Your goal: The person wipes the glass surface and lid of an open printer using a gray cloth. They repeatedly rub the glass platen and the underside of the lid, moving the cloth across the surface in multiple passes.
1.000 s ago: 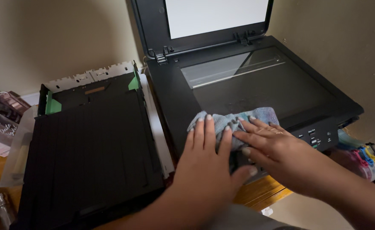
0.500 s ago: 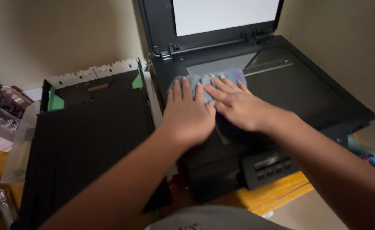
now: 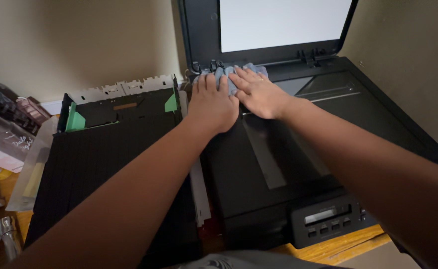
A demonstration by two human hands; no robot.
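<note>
A black flatbed printer point(image 3: 259, 199) sits in front of me with its scanner lid point(image 3: 278, 25) raised, white pad facing me. My left hand point(image 3: 213, 102) and my right hand point(image 3: 259, 92) lie side by side, both pressing a blue-grey cloth point(image 3: 229, 73) flat against the far left corner of the scanner glass point(image 3: 323, 92), close to the lid hinges. Fingers of both hands are spread over the cloth. Most of the cloth is hidden under my hands.
A black paper tray point(image 3: 94, 164) with green guides point(image 3: 74, 121) lies left of the printer on a wooden table point(image 3: 343, 249). Clear plastic packets and bottles point(image 3: 5, 139) crowd the left edge. The control panel point(image 3: 328, 221) faces me. Beige walls stand behind and to the right.
Both hands have slid the cloth away from me, from the near right part of the glass to the far left corner by the hinges. The view has tilted closer.
</note>
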